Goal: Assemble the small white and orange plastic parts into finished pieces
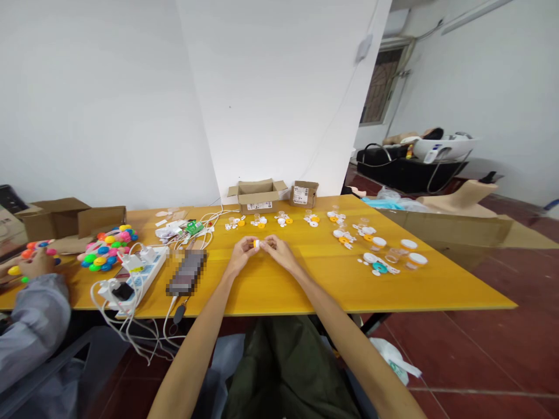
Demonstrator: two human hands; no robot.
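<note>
While a co-worker's hand (pixel 38 263) sits among coloured balls (pixel 107 247) at nine o'clock on the yellow table (pixel 279 294), a white power strip (pixel 151 272) lies at eight. Mid-table, below an open cardboard box (pixel 259 205) at twelve, left hand (pixel 243 254) and right hand (pixel 278 252) fingertips pinch a small orange-and-white piece (pixel 256 244); white-lidded jars (pixel 409 245) stand at three, a salon washbasin (pixel 443 149) beyond at two.

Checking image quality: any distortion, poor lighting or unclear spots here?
Head view: fairly even light, no harsh glare on the tabletop; head view: wide-angle stretching toward the edges, as on the cardboard box at right; head view: mosaic covers the phone, and the orange-and-white piece between left hand and right hand is too small for detail.
</note>
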